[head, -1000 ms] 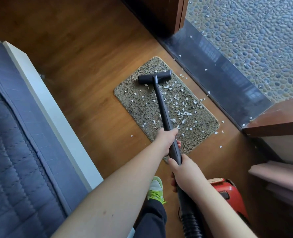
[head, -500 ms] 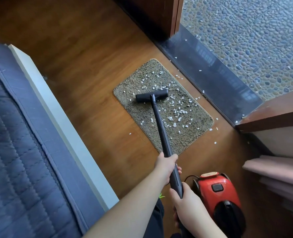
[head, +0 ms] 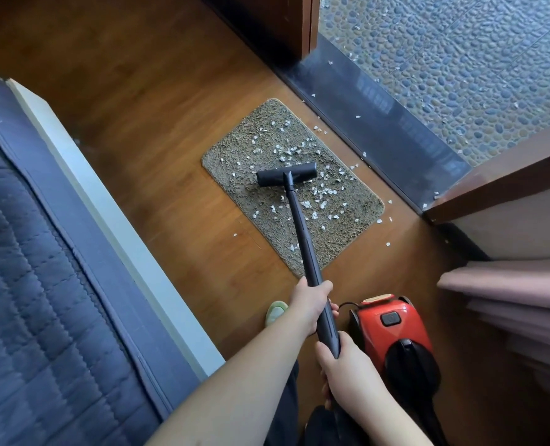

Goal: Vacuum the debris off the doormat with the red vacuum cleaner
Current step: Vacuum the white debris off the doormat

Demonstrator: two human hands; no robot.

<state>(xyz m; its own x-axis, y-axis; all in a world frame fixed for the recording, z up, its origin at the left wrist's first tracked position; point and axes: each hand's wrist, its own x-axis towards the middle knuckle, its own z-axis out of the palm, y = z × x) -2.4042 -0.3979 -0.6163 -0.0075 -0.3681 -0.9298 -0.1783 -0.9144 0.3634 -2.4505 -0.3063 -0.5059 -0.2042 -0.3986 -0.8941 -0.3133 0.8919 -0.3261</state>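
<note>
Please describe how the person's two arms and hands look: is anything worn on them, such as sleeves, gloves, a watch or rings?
Both forearms are bare; no sleeve shows anywhere in view. The left hand and the right hand wear no gloves. No watch, bracelet or ring is visible on the parts that show, and no markings are visible either. Fingernails are mostly hidden.

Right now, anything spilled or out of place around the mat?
Yes. White debris litters the doormat on both sides of the nozzle, and flecks have strayed onto the wood floor, the dark threshold and the pebble floor beyond it. The doormat lies at an angle to the threshold.
</note>
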